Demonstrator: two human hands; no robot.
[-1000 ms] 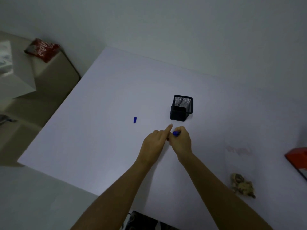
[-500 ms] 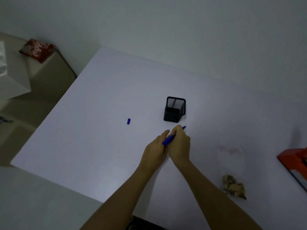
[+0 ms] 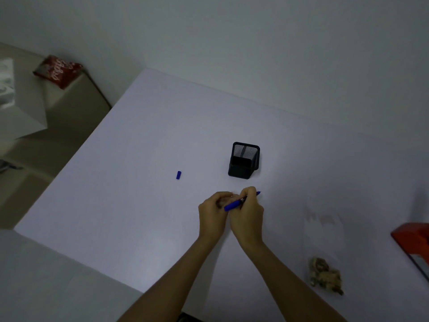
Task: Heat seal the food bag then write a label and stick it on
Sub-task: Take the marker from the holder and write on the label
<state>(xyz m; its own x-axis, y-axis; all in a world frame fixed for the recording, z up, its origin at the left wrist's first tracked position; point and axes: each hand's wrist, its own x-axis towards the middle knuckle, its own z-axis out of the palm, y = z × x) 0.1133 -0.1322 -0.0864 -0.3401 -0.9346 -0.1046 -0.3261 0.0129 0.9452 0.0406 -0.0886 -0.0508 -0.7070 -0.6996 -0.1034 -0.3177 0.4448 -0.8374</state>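
Hands meet on a white table [image 3: 144, 126]: the right hand [image 3: 247, 212] grips a blue marker [image 3: 234, 205], while the left hand [image 3: 213, 213] curls closed, its contents hidden. The clear food bag [image 3: 323, 249] lies faintly at right. A red packet's [image 3: 56, 71] writing is unreadable.

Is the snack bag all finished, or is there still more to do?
Not finished. The clear food bag lies on the table near the red sealer; whether it is sealed is too dim to tell. The blue cap is off, and the right hand holds the blue pen against the left hand, seemingly writing the label, which is hidden. Sticking it on the bag is left.
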